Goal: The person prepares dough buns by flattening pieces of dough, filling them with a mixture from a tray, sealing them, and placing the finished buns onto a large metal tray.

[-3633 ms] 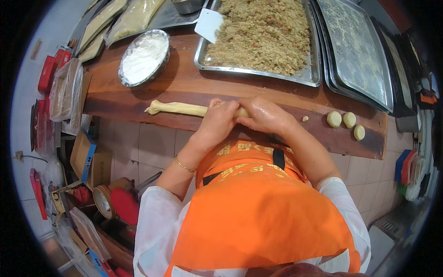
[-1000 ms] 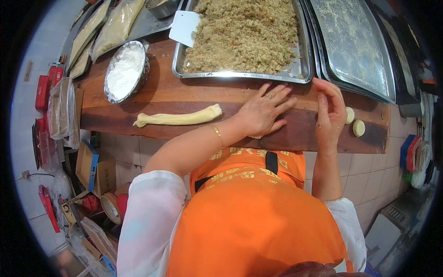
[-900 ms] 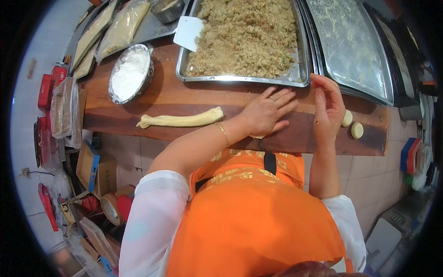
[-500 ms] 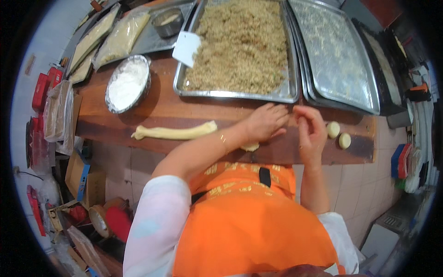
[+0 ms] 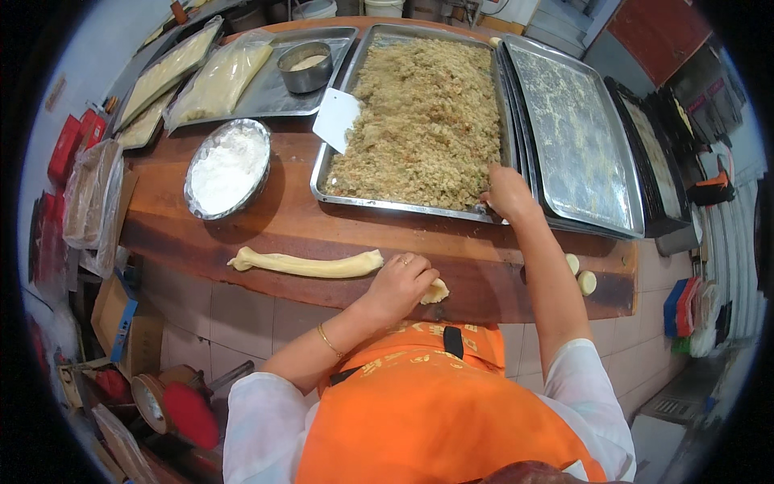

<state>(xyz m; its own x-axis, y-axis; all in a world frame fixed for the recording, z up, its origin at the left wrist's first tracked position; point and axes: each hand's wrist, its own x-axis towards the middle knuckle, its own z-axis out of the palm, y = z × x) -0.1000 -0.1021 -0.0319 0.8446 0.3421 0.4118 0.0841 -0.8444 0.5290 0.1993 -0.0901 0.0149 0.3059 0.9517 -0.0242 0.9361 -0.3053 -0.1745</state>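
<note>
My left hand [image 5: 400,284] is low over the table's front edge, its fingers curled onto a flattened piece of dough [image 5: 436,292]. Beside its knuckles ends a long roll of pale dough [image 5: 314,264], lying crosswise on the wood. My right hand [image 5: 508,194] reaches to the near right corner of a metal tray [image 5: 403,208] heaped with crumbly brown filling [image 5: 419,121]. Its fingers are bent together at the filling's edge; what they grip there is partly hidden. Two small round dough pieces [image 5: 587,282] sit to the right of my right forearm.
A foil-lined bowl of white flour [image 5: 230,171] stands at the left. A white scraper [image 5: 336,119] leans on the filling tray's left rim. Behind are a metal tin [image 5: 306,68] and bagged dough slabs [image 5: 222,77]. Stacked metal trays [image 5: 576,129] occupy the right.
My right hand has gone from near the table front up to the filling tray's corner. My left hand has drawn back left and down to the flattened dough piece. The view has shifted.
</note>
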